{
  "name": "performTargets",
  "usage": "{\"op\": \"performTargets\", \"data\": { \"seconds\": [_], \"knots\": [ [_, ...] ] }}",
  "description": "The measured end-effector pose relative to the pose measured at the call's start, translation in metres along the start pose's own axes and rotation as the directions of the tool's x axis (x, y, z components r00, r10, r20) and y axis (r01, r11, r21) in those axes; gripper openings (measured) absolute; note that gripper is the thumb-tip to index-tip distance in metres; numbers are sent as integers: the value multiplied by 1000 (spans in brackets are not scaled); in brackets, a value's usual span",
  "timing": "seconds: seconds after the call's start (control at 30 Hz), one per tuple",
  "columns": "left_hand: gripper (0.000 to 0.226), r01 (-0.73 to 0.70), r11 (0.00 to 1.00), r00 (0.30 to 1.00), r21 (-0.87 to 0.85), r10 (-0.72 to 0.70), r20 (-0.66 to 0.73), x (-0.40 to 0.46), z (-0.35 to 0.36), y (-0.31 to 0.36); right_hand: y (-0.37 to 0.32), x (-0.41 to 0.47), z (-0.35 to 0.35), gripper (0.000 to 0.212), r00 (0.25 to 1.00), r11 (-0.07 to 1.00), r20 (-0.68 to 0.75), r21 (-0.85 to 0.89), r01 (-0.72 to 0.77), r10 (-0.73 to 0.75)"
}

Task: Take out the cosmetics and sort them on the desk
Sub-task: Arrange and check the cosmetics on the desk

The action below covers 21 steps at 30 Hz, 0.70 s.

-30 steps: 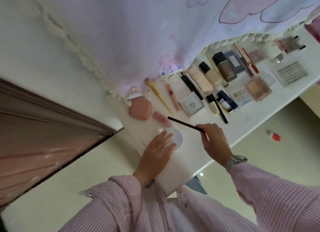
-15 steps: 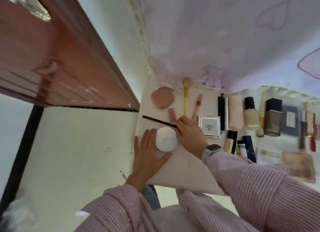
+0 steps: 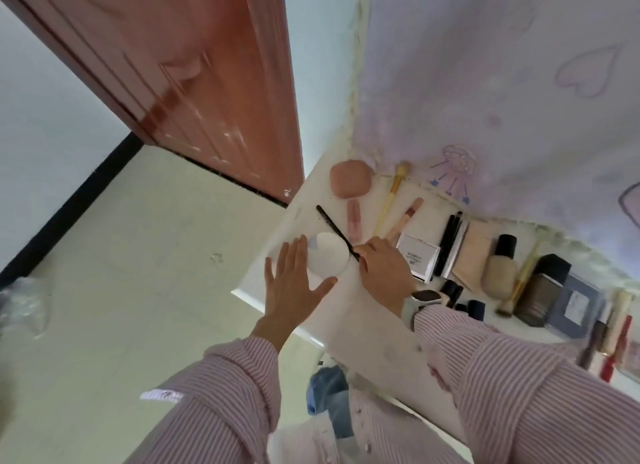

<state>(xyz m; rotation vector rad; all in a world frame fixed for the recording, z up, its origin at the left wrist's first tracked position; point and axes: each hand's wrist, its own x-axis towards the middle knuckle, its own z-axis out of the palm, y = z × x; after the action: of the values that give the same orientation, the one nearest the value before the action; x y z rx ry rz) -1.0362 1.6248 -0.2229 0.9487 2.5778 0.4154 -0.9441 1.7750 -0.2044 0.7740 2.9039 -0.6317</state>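
Fingertips of the right hand [image 3: 384,268] pinch a thin black pencil [image 3: 337,232], its long axis slanting away toward the desk [image 3: 360,311] corner. Beside it, the left hand [image 3: 294,283], open and flat, rests against a round white compact [image 3: 327,258].

Both arms are in a long-sleeved shirt [image 3: 540,394] with thin pink and white stripes, kinda loose fit, cuffs sitting right at the wrists. There's a smartwatch [image 3: 424,299] on the right wrist with a dark rectangular face and a light grey band. Blue jeans [image 3: 329,398] peek out down below.
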Motion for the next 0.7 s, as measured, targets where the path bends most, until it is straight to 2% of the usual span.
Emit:
{"op": "performTargets", "data": {
  "seconds": [0.13,0.2,0.27,0.37,0.43,0.53,0.7],
  "knots": [
    [104,110,993,992,35,-107,-66,-13,11,2,6,2,-14,23,991,998,-119,-16,62,-63],
    [102,114,990,987,83,-104,-120,-15,19,0,7,16,-21,23,973,997,-215,-6,80,-80],
    [98,117,985,976,129,-90,-198,-16,26,1,8,42,-28,27,966,996,-246,-46,71,-80],
    [92,118,980,939,161,-58,-339,-14,36,1,14,90,-36,43,986,985,-138,-161,68,-91],
    [91,120,977,935,177,-51,-352,-10,39,0,18,113,-38,54,994,978,-43,-187,90,-99],
    [90,130,971,942,203,-57,-331,-10,41,-1,20,131,-37,57,992,983,75,-146,115,-105],
    [96,184,953,961,242,-123,-249,-11,41,0,10,151,-38,64,975,988,216,-136,72,-41]
  ]
}}
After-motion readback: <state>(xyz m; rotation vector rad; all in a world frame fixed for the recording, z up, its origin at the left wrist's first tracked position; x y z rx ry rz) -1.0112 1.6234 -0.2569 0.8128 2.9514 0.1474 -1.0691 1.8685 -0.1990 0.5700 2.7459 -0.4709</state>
